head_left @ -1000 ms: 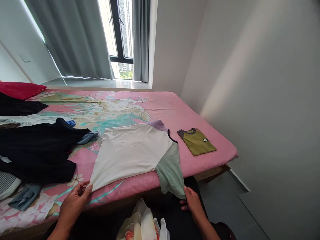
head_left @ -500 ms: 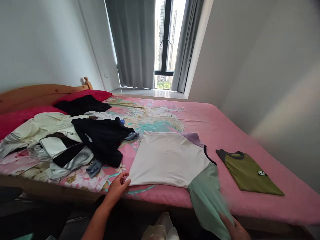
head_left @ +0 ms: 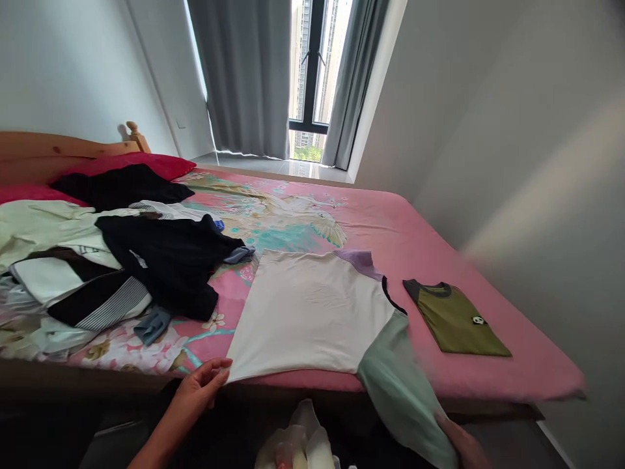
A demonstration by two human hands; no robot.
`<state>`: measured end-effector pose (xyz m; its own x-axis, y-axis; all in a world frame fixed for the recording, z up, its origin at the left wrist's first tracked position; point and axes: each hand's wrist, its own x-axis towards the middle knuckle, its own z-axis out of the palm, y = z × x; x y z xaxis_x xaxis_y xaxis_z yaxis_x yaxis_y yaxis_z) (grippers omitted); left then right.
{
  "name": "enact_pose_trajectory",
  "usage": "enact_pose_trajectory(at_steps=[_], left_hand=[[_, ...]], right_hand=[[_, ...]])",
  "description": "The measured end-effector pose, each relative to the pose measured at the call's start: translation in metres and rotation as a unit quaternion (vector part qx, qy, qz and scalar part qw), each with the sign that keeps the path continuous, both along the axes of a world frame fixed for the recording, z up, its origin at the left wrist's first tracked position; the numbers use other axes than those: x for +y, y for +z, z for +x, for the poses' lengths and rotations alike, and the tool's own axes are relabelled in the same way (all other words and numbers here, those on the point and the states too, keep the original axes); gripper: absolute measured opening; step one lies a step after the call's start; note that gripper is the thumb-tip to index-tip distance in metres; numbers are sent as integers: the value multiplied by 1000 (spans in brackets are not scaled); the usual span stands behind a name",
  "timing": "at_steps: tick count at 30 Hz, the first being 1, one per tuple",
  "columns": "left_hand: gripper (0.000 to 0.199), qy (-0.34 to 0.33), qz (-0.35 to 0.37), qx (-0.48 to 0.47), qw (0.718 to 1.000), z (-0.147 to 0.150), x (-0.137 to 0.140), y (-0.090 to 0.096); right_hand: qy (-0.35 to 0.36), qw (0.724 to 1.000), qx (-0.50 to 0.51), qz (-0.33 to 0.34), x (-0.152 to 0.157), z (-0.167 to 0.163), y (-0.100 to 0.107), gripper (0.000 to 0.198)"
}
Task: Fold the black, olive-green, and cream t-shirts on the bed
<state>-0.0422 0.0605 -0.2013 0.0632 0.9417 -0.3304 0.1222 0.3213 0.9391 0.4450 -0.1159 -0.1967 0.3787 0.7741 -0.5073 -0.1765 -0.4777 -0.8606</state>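
Note:
A white T-shirt (head_left: 303,312) lies spread flat along the near edge of the bed, its black collar to the right. One sleeve is purple (head_left: 356,261) and on the far side; the green sleeve (head_left: 398,378) hangs over the near edge. My left hand (head_left: 202,383) pinches the near bottom corner of the hem between thumb and fingers. At the lower right, my right hand (head_left: 461,443) grips the end of the green sleeve, its fingers partly hidden and slightly blurred.
A folded olive T-shirt (head_left: 461,322) with a panda patch lies to the right on the pink bedsheet (head_left: 385,225). On the left is a heap of clothes with a black T-shirt (head_left: 170,257) on top. Below the bed edge stands a whitish plastic bag (head_left: 305,443).
The view has shifted slightly to the right. My left hand has pulled the hem corner toward me, past the bed's edge. My right hand still holds the green sleeve.

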Motion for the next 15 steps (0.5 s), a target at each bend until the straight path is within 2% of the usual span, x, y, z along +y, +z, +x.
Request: enact_pose_trajectory(at_steps=[3,5,8,10,12,15], left_hand=[[53,10,5,10,1000,1,6,11],[54,19,7,7,1000,6,17,26],[55,53,21,-23,998,19,48,57],[54,90,56,-46,993,32,76,75],[52,117,89,-43,988,43,103,84],[54,137,97,35,985,49,128,74]], right_hand=[[5,995,89,39,16,-4,29,50],[3,993,83,78,38,3,50,43],[-3,989,54,135,92,21,79,35],[-14,985,49,164,134,31,93,32],[-28,980,72,183,173,37,100,33],[-96,976,86,178,203,43,93,24]])
